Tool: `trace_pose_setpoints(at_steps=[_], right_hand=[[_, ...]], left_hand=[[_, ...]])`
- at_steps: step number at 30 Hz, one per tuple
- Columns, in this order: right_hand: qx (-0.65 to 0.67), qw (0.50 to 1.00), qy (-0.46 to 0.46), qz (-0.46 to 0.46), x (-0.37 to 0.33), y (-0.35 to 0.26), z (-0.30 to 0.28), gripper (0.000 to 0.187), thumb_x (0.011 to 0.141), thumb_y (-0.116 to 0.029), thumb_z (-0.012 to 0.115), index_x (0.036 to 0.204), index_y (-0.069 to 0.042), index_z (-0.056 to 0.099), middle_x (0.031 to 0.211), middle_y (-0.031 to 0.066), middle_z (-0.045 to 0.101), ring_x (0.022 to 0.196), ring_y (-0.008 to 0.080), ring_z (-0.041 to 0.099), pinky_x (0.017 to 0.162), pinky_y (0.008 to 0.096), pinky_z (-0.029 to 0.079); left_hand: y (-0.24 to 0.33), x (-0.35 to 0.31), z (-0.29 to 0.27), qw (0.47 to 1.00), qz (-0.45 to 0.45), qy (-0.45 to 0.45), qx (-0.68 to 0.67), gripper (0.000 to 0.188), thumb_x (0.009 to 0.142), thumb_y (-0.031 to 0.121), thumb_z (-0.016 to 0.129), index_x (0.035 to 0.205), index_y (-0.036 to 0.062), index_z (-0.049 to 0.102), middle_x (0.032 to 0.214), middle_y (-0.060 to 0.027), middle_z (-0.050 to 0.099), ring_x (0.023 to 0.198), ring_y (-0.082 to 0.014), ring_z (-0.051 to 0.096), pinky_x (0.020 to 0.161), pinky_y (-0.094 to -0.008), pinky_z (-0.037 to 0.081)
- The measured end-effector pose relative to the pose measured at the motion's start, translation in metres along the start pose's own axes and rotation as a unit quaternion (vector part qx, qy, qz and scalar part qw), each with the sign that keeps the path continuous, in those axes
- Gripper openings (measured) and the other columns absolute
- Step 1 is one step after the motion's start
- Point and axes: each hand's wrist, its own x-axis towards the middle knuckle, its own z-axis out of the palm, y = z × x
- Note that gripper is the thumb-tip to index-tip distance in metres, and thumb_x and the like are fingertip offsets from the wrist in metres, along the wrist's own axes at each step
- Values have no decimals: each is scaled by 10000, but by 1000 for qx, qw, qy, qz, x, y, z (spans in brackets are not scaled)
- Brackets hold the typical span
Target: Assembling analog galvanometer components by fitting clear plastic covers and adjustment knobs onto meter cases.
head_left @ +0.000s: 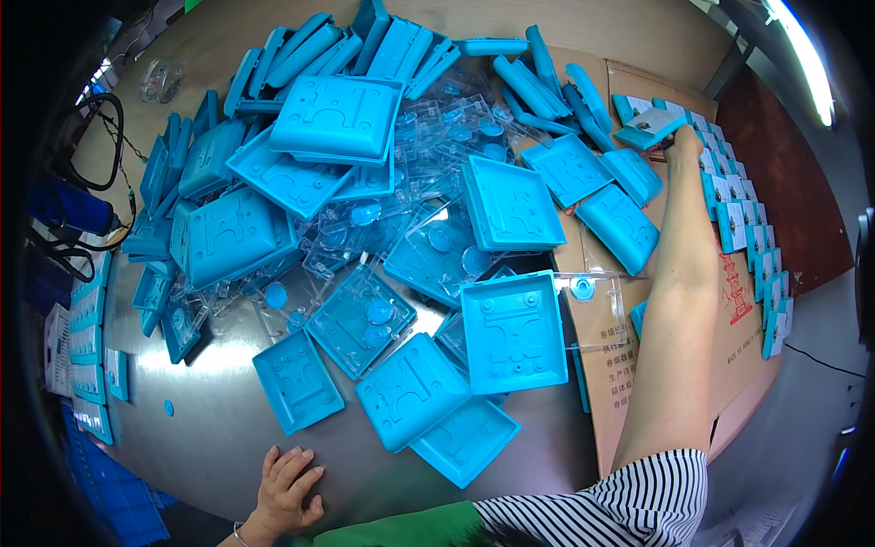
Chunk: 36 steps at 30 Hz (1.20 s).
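At the far right my right arm reaches out, and my right hand (685, 144) grips the edge of a blue plastic case (649, 126) with a pale face and a small metal part on it. It is above the near end of rows of similar finished-looking cases (735, 226). My left hand (290, 488) lies on the metal table (219, 415) near its front edge, fingers spread, holding nothing. The closest part to it is a shallow blue plastic shell (297, 381). Another blue shell (515, 330) lies open side up right of the middle.
A big heap of blue shells (333, 118) mixed with clear plastic pieces (437, 137) fills the middle. Flattened cardboard (606, 392) lies under the right side. More cases (87, 342) stand in a column along the left edge. A small blue disc (169, 408) sits on the table.
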Motion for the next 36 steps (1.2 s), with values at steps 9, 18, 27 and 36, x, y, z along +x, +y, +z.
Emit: trace_pose_setpoints(at_steps=[9, 18, 27, 36], right_hand=[[-375, 914, -156, 9, 7, 18, -43, 308, 869, -323, 558, 990, -44, 604, 715, 92, 630, 408, 160, 480, 343, 261, 342], [-366, 904, -219, -33, -17, 16, -36, 280, 894, -308, 534, 998, -67, 629, 688, 63, 610, 424, 126, 469, 352, 244, 336], [-382, 896, -218, 66, -29, -2, -28, 264, 901, -309, 544, 745, -99, 580, 571, 10, 555, 377, 78, 415, 328, 217, 318], [-213, 931, -258, 144, -40, -10, -28, 362, 872, -452, 562, 932, -100, 622, 630, 5, 608, 450, 66, 481, 347, 173, 308]], left_hand=[[-2, -2, 1, 1000, 2, 0, 12, 445, 666, 245, 609, 1091, 116, 599, 1234, -119, 527, 1164, -311, 495, 1063, -520, 268], [-2, 0, 2, 1000, 4, -7, 15, 449, 683, 256, 596, 1114, 129, 593, 1235, -117, 523, 1159, -309, 499, 1071, -517, 258], [-2, 1, 1, 1000, 7, -11, 15, 437, 690, 268, 590, 1104, 129, 605, 1237, -121, 519, 1156, -312, 495, 1073, -515, 252], [0, 4, -1, 1000, 12, -17, 22, 465, 673, 260, 590, 1120, 134, 604, 1255, -121, 505, 1168, -307, 478, 1068, -521, 253]])
